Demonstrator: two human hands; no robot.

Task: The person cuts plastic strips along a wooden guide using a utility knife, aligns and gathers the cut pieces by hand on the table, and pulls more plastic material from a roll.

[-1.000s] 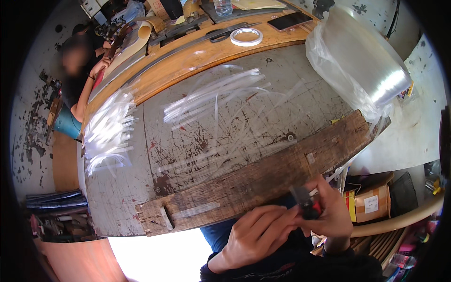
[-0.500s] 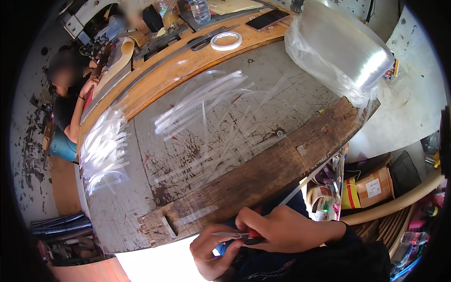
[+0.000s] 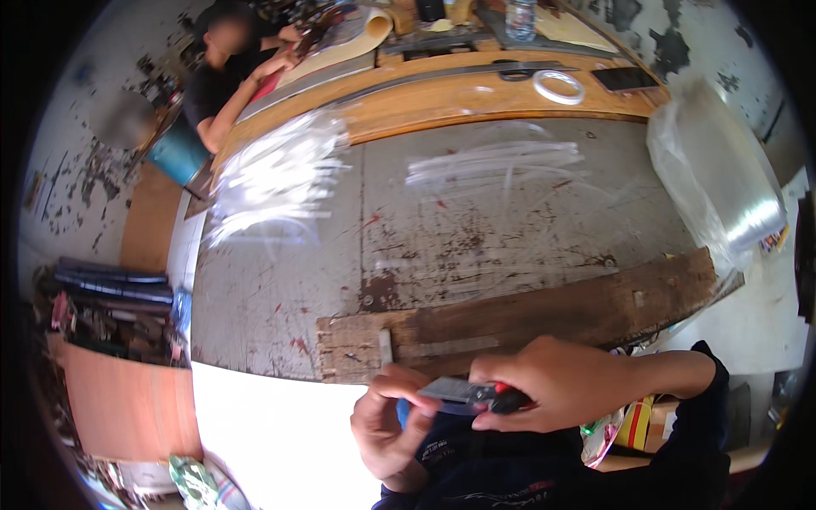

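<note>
My right hand [image 3: 565, 382] is wrapped round pliers [image 3: 501, 398] with red and black handles, their metal jaws pointing left. Thumb and fingertips of my left hand [image 3: 391, 416] pinch a thin flat greyish strip [image 3: 446, 389] that reaches to the jaws; its exact kind is too blurred to tell. Both hands are just off the near edge of the worktable, by a worn wooden plank [image 3: 527, 314] with a small upright metal piece [image 3: 385, 347] at its left end. Clear plastic strips [image 3: 493, 161] lie across the grey tabletop, and a bigger pile of them [image 3: 280, 174] is at its left.
A large roll of clear plastic sheet [image 3: 718, 170] stands at the right. Along the far wooden ledge are a roll of tape [image 3: 558, 87], scissors [image 3: 514, 72], a phone [image 3: 625, 80] and a water bottle [image 3: 520, 19]. Another person [image 3: 225, 81] works at the far left.
The view has swung to the right-hand side of the picture for tabletop things, showing more of the left. My hands stay together, and the pliers and flat strip are now raised into clearer sight.
</note>
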